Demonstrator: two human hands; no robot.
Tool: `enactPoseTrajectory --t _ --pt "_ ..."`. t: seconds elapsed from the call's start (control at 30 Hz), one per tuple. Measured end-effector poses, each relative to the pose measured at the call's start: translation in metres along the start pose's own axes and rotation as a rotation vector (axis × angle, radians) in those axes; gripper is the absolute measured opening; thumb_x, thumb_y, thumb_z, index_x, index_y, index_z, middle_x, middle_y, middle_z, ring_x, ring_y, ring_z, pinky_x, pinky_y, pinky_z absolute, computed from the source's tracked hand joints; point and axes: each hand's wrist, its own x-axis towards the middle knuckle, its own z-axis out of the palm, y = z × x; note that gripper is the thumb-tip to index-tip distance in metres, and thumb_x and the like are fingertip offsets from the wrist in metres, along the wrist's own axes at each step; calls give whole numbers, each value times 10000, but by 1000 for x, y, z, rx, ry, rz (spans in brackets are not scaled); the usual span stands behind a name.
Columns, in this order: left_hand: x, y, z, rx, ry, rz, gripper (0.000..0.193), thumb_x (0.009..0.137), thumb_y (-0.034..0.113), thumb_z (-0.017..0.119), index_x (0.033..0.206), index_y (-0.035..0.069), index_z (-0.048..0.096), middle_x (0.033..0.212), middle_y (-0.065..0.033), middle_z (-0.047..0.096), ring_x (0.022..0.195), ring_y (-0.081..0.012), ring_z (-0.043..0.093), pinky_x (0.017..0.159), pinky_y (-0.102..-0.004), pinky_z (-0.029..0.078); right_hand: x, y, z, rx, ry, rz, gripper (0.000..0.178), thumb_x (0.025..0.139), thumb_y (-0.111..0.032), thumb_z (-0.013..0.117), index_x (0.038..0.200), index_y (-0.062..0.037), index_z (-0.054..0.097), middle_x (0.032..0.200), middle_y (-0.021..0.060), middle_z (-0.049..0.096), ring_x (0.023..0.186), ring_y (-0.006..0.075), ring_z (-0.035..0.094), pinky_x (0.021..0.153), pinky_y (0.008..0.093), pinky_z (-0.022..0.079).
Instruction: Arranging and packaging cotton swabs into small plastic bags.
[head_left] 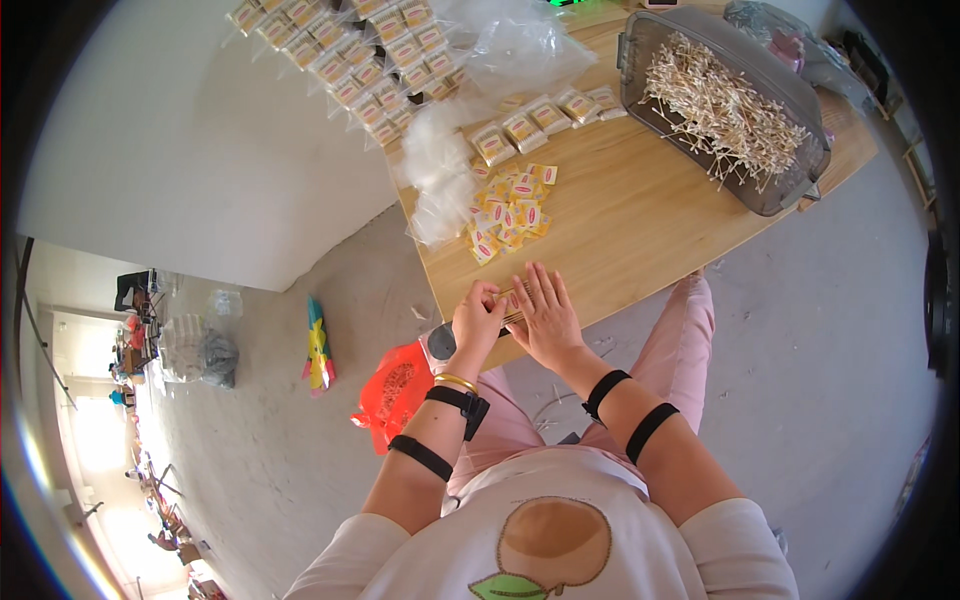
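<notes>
My left hand (478, 320) curls its fingers around a small bundle of thin wooden sticks (513, 300) at the near edge of the wooden table (640, 210). My right hand (545, 315) lies flat, fingers spread, pressing on the same bundle from the right. Just beyond my hands lies a heap of small yellow sachets (510, 212). A clear grey plastic bin (722, 105) full of cotton swabs stands at the far right of the table.
Rows of packed clear bags (350, 55) cover the table's far left, with loose empty plastic bags (440, 170) beside them. A red plastic bag (395, 392) and a colourful toy (318, 345) lie on the concrete floor to my left.
</notes>
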Motion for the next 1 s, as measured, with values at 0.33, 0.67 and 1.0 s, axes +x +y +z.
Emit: enactPoseTrajectory --t 0.33,0.67,1.0 --pt "-3 4 -6 21 -7 31 230 891 268 734 1052 127 650 797 -57 696 766 -259 694 665 -408 524 0 0 -1 16 0 -10 811 971 -504 537 1590 -40 295 1656 256 203 1561 370 150 1268 506 104" --pt "-31 -16 -65 555 -171 -53 351 870 413 687 857 64 718 845 -126 740 826 -327 727 723 -464 566 1 -1 6 8 25 -10 814 984 -519 522 1587 -27 282 1652 262 195 1558 381 146 1268 505 114" --pt "-18 -8 -56 752 -202 11 277 821 289 624 836 36 734 813 -179 721 790 -365 713 714 -509 557 9 -38 20 0 24 -48 768 993 -476 522 1585 -42 297 1652 249 213 1556 369 163 1268 507 125"
